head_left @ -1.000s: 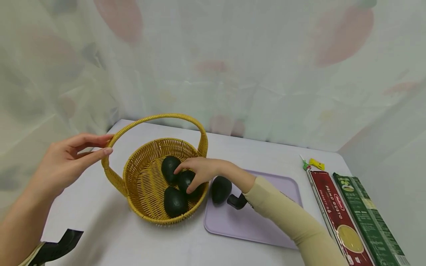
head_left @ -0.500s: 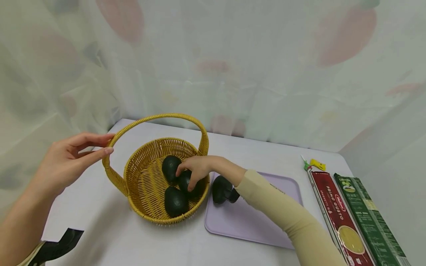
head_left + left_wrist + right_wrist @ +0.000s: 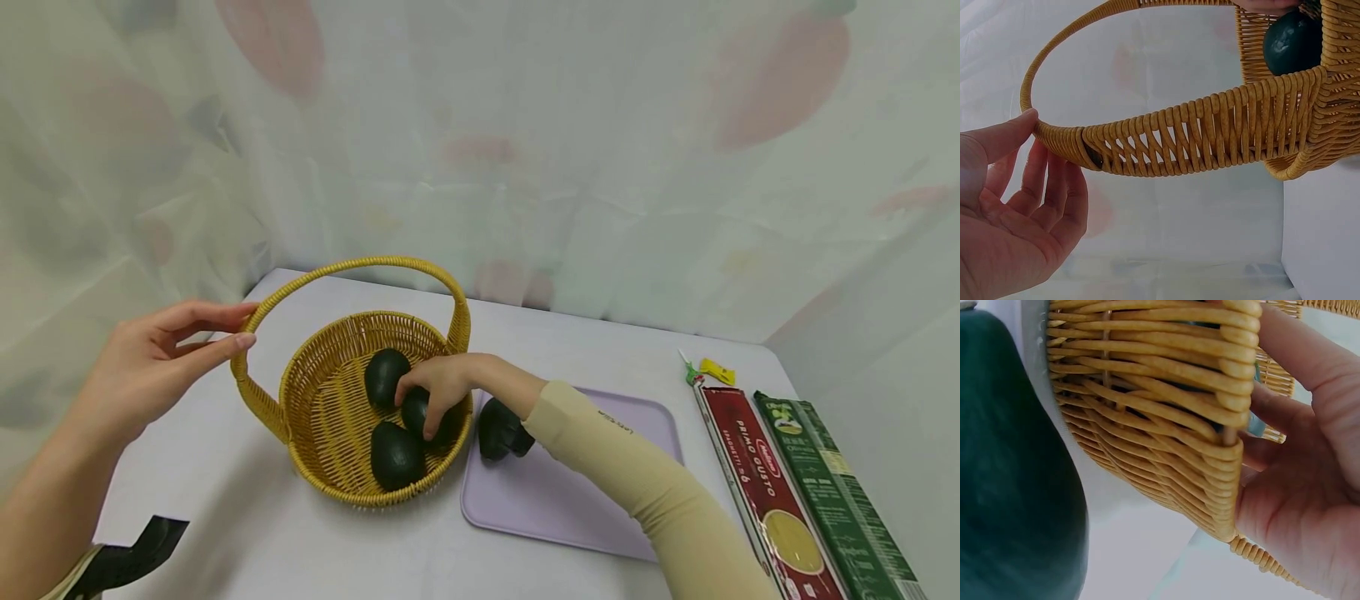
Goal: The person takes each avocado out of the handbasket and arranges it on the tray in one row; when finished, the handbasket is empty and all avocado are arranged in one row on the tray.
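My left hand (image 3: pixel 153 362) pinches the side of the arched handle of a yellow wicker basket (image 3: pixel 322 433) between thumb and fingers. The left wrist view shows the thumb on the handle (image 3: pixel 1166 134) and the fingers curled beneath. Inside the basket, my right hand (image 3: pixel 446 382) grips a dark green avocado (image 3: pixel 417 410), partly covering it. Two more avocados lie beside it, one behind (image 3: pixel 386 377) and one in front (image 3: pixel 396 455). In the right wrist view, the basket wall hides the right fingertips.
Right of the basket lies a lilac tray (image 3: pixel 555 508) with another avocado (image 3: pixel 495 427) at its left end, partly covered by the black wrist piece. Farther right are a red spaghetti pack (image 3: pixel 765 483), a green pack (image 3: pixel 828 483) and a small yellow packet (image 3: pixel 717 371).
My right wrist and forearm have shifted slightly left, so the black wrist piece now overlaps the avocado on the tray. The left hand and basket have hardly moved.
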{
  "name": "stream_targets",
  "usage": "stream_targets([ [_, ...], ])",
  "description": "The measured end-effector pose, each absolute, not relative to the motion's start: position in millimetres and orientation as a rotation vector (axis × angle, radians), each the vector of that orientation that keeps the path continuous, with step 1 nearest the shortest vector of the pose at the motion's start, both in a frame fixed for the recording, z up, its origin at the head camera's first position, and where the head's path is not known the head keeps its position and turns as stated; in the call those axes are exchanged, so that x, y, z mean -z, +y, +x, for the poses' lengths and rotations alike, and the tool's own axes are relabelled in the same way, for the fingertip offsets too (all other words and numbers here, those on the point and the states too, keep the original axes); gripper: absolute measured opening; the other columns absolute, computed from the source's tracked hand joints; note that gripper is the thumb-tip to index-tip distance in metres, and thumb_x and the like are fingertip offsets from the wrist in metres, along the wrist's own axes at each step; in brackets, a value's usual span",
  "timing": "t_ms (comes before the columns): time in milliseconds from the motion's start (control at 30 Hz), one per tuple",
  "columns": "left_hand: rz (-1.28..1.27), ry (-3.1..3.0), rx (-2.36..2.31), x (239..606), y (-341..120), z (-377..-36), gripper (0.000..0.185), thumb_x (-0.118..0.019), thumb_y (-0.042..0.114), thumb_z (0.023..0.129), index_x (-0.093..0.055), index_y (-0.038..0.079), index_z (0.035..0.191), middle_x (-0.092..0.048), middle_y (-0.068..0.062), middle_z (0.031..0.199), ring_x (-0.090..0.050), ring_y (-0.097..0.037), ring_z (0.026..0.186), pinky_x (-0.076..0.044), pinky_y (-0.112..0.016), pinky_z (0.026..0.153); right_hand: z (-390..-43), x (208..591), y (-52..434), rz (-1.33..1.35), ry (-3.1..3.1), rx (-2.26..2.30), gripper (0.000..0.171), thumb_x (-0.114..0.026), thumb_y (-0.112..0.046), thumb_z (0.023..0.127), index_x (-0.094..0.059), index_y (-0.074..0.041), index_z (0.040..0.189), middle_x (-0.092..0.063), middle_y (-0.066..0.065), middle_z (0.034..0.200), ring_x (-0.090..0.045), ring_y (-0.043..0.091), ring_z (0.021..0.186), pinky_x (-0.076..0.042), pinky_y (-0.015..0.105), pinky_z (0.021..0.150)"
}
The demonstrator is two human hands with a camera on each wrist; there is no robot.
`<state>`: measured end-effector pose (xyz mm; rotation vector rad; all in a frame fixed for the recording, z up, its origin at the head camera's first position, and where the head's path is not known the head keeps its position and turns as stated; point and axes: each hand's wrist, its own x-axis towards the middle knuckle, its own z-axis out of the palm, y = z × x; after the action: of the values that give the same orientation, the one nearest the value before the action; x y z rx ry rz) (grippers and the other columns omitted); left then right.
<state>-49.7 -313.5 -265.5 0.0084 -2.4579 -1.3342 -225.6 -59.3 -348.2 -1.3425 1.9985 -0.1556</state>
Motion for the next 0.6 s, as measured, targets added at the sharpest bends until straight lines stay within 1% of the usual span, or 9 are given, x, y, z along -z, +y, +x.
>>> stream_targets([
  [267,0.021,-2.468,1.338,265.4,-313.0,-50.6,0.025,-0.073,0.006,0.088,-0.067,0.0,0.112,-0.068,0.013,0.114,-0.064,-0.001,0.097,-0.05,-0.007,0.082,-226.2,346.8,-57.5,-1.386,1.965,0.15,0.067,-0.085,-0.027,0.078,-0.054,-0.019,0.136,-0.047,-0.001,0.14,-0.04,0.011,0.13,-0.039,0.021,0.104],
  [600,-0.011,-2.447,1.349,265.4,-314.0,-50.1,0.024,-0.071,0.002,0.088,-0.067,-0.002,0.112,-0.068,0.011,0.114,-0.064,-0.002,0.097,-0.051,-0.008,0.082,-225.8,332.8,-49.5,-1.456,1.95,0.213,0.065,-0.084,-0.026,0.079,-0.054,-0.018,0.136,-0.048,0.0,0.136,-0.043,0.01,0.124,-0.04,0.021,0.101],
])
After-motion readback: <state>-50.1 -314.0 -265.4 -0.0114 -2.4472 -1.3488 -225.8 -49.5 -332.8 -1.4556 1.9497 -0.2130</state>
